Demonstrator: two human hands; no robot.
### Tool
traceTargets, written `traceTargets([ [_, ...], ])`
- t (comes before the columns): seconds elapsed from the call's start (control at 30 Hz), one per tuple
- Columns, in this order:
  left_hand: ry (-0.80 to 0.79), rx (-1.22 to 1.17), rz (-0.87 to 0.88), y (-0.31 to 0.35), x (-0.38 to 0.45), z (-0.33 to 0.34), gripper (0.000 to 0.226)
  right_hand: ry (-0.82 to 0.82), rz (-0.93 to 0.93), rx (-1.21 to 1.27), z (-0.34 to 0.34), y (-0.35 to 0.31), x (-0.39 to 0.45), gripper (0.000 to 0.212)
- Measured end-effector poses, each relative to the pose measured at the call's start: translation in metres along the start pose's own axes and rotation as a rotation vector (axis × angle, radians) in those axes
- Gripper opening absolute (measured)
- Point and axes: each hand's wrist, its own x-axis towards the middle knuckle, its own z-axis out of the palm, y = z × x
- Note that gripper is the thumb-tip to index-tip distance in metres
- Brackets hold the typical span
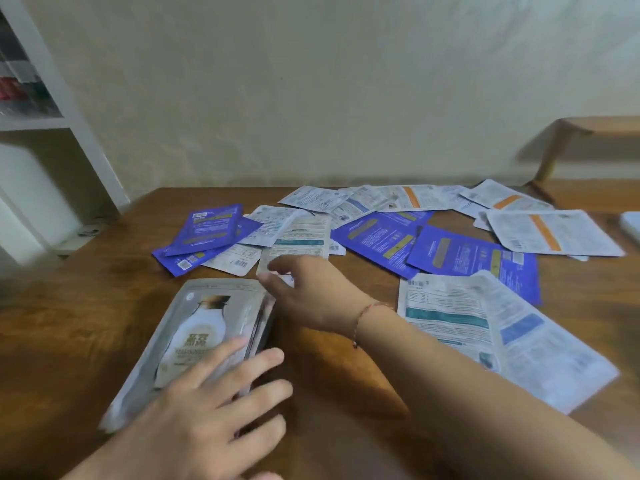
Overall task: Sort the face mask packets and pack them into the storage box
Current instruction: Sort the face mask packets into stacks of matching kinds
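A stack of grey packets lies flat at the near left — top packet face up, printed with a pale bottle. Blue packets and white packets lie scattered beyond, overlapping, printed backs up.

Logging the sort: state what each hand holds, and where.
Left hand presses flat on the grey packet stack, near end. Right hand touches a white packet at its near edge; grip cannot be told.

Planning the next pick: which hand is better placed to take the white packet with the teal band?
Right hand: its fingertips already reach that packet. The left hand rests flat on the stack.
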Motion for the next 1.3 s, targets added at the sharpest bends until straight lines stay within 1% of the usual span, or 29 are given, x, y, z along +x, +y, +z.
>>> traceTargets([
  [0.07, 0.046, -0.061, -0.019, 0.013, 0.017, 0.000, 0.033, 0.099, 0.034, -0.100, -0.024, 0.033, -0.026, 0.044],
  [0.1, 0.054, -0.101, -0.043, 0.021, 0.027, 0.002, 0.032, 0.121, 0.074, -0.157, -0.038, 0.053, -0.042, 0.043],
  [0.2, 0.037, -0.245, -0.153, 0.048, 0.061, 0.016, 0.039, 0.110, 0.226, -0.341, -0.073, 0.111, -0.089, 0.041],
  [0.23, 0.009, -0.289, -0.188, 0.057, 0.075, 0.021, 0.042, 0.102, 0.259, -0.372, -0.080, 0.126, -0.104, 0.039],
  [0.27, -0.015, -0.307, -0.204, 0.065, 0.088, 0.028, 0.041, 0.099, 0.261, -0.385, -0.084, 0.140, -0.117, 0.039],
  [0.3, -0.043, -0.318, -0.204, 0.073, 0.102, 0.036, 0.035, 0.096, 0.240, -0.380, -0.086, 0.151, -0.129, 0.042],
  [0.33, -0.084, -0.343, -0.203, 0.079, 0.117, 0.043, 0.030, 0.093, 0.210, -0.351, -0.087, 0.158, -0.138, 0.048],
  [0.37, -0.156, -0.354, -0.228, 0.082, 0.130, 0.048, 0.032, 0.093, 0.185, -0.300, -0.087, 0.162, -0.146, 0.054],
  [0.43, -0.359, -0.372, -0.285, 0.084, 0.154, 0.057, 0.058, 0.102, 0.155, -0.204, -0.085, 0.164, -0.154, 0.062],
  [0.47, -0.430, -0.375, -0.305, 0.085, 0.164, 0.060, 0.067, 0.111, 0.155, -0.179, -0.084, 0.166, -0.156, 0.064],
  [0.53, -0.511, -0.441, -0.292, 0.084, 0.180, 0.066, 0.074, 0.108, 0.174, -0.182, -0.086, 0.175, -0.159, 0.073],
  [0.57, -0.561, -0.499, -0.304, 0.081, 0.186, 0.068, 0.079, 0.083, 0.186, -0.247, -0.087, 0.179, -0.161, 0.079],
  [0.6, -0.608, -0.532, -0.337, 0.076, 0.187, 0.067, 0.086, 0.043, 0.199, -0.339, -0.090, 0.184, -0.163, 0.085],
  [0.67, -0.684, -0.522, -0.402, 0.062, 0.189, 0.062, 0.094, -0.042, 0.252, -0.470, -0.097, 0.193, -0.168, 0.097],
  [0.77, -0.802, -0.500, -0.557, 0.039, 0.186, 0.057, 0.102, -0.049, 0.349, -0.539, -0.112, 0.206, -0.172, 0.101],
  [0.83, -0.827, -0.453, -0.669, 0.019, 0.190, 0.061, 0.092, -0.004, 0.418, -0.584, -0.122, 0.213, -0.173, 0.095],
  [0.9, -0.781, -0.404, -0.748, -0.005, 0.206, 0.070, 0.079, 0.087, 0.426, -0.683, -0.127, 0.211, -0.164, 0.083],
  [0.97, -0.729, -0.382, -0.770, -0.030, 0.230, 0.087, 0.073, 0.227, 0.383, -0.672, -0.129, 0.199, -0.140, 0.062],
  [1.0, -0.715, -0.383, -0.763, -0.042, 0.240, 0.095, 0.073, 0.242, 0.369, -0.647, -0.128, 0.193, -0.123, 0.053],
  [1.03, -0.722, -0.390, -0.749, -0.053, 0.248, 0.104, 0.074, 0.209, 0.360, -0.612, -0.125, 0.188, -0.105, 0.052],
  [1.07, -0.758, -0.404, -0.733, -0.063, 0.252, 0.113, 0.077, 0.147, 0.367, -0.578, -0.121, 0.187, -0.088, 0.055],
  [1.13, -0.869, -0.434, -0.712, -0.082, 0.253, 0.127, 0.086, 0.028, 0.412, -0.509, -0.115, 0.192, -0.058, 0.064],
  [1.2, -0.942, -0.443, -0.722, -0.102, 0.248, 0.136, 0.093, -0.060, 0.484, -0.466, -0.114, 0.206, -0.041, 0.074],
  [1.3, -0.985, -0.440, -0.742, -0.139, 0.227, 0.143, 0.095, -0.087, 0.553, -0.503, -0.120, 0.224, -0.035, 0.081],
])
